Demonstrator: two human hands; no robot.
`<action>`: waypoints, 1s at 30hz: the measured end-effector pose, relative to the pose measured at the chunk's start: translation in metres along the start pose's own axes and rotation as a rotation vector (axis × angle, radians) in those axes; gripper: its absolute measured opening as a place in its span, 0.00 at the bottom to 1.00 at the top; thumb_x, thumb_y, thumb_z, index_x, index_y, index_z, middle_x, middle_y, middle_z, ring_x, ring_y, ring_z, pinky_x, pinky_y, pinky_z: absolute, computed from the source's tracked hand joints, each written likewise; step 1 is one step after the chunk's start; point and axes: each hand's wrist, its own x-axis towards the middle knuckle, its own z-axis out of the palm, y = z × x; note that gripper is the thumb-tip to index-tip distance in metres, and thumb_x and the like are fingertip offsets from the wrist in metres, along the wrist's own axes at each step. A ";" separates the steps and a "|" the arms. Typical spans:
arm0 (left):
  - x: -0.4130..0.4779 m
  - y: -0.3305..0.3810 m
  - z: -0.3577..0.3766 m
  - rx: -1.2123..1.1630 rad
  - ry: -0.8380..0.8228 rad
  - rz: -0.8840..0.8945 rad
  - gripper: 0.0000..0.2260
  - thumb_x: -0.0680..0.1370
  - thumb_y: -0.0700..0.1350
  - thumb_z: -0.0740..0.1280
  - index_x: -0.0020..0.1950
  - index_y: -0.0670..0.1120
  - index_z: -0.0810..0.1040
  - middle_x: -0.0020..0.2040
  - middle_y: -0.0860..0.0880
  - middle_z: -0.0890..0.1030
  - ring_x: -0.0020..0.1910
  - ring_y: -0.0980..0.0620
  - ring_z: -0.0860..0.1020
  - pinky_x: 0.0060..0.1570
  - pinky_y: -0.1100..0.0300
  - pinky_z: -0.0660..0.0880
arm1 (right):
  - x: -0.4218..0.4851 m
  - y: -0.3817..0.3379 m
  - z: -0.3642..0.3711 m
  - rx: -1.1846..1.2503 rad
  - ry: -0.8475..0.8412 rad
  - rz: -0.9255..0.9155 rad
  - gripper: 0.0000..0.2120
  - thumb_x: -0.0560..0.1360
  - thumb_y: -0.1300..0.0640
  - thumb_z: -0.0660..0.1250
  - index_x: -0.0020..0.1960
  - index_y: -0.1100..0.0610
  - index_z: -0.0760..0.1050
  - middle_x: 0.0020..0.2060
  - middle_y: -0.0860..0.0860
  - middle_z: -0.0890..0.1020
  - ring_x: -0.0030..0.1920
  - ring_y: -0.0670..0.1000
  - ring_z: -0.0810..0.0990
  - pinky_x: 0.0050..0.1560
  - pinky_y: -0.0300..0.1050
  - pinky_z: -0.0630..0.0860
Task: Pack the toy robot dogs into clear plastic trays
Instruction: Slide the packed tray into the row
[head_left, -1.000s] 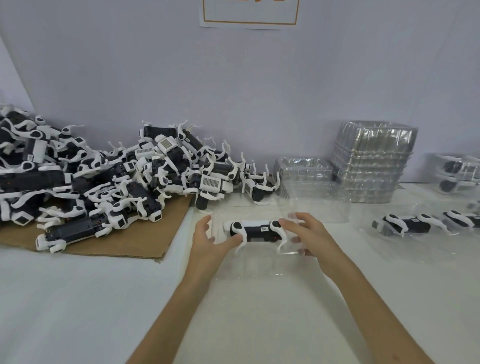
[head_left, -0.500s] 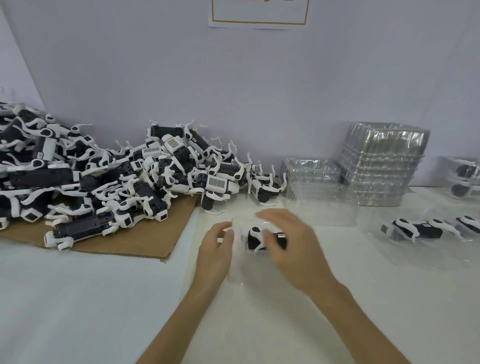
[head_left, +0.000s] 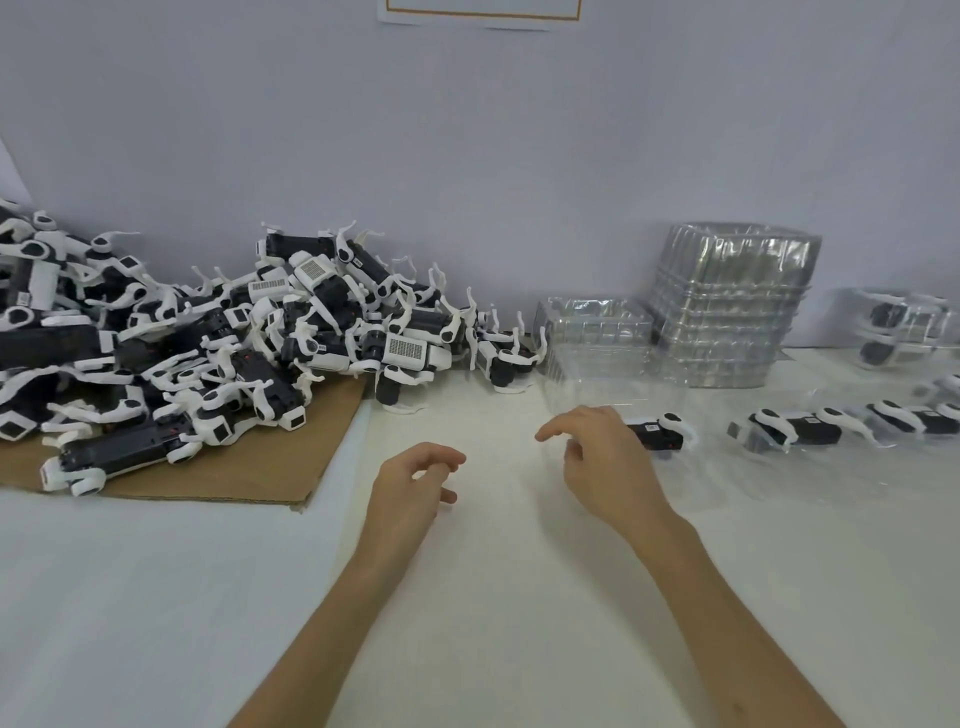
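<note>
1. Head cam: L hand (head_left: 415, 483) hangs loose at centre, nothing in it. R hand (head_left: 610, 462) at its 3 o'clock, fingers relaxed, gripping nothing I can see.
2. Trayed dog (head_left: 657, 432) sits just beside R hand, 2 o'clock side. Looks packed, so I judge we're btwn cycles.
3. Next move needs a fresh tray from tray stack (head_left: 727, 306) at 1 o'clock and a dog from dog pile (head_left: 234, 353) at 10 o'clock.

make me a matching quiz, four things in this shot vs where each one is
Things:
1 pile of toy dogs
2 tall tray stack
3 cardboard sheet
4 left hand

Places:
A flat beneath the pile
B near the centre front, holding nothing
C heaped at the left
D at the back, right of centre

Pairs: 1-C, 2-D, 3-A, 4-B
</note>
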 end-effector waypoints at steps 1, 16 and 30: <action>0.000 -0.001 0.001 -0.001 0.000 0.000 0.14 0.80 0.37 0.61 0.45 0.50 0.84 0.49 0.55 0.83 0.37 0.55 0.83 0.34 0.65 0.71 | 0.001 0.006 -0.004 0.004 0.027 0.043 0.24 0.74 0.72 0.59 0.54 0.49 0.84 0.51 0.46 0.83 0.60 0.50 0.73 0.59 0.48 0.71; 0.000 -0.004 0.002 0.006 0.015 0.000 0.11 0.81 0.39 0.61 0.49 0.51 0.82 0.57 0.53 0.79 0.39 0.56 0.82 0.39 0.63 0.71 | 0.006 0.052 -0.023 0.084 0.336 0.361 0.20 0.71 0.71 0.63 0.46 0.48 0.84 0.50 0.46 0.85 0.53 0.53 0.81 0.58 0.55 0.74; -0.004 0.000 0.002 0.015 -0.001 0.008 0.10 0.81 0.39 0.61 0.50 0.51 0.81 0.57 0.53 0.79 0.39 0.57 0.82 0.38 0.65 0.71 | 0.008 0.103 -0.039 -0.079 0.515 0.585 0.20 0.72 0.69 0.61 0.49 0.49 0.85 0.41 0.54 0.84 0.57 0.57 0.76 0.70 0.53 0.53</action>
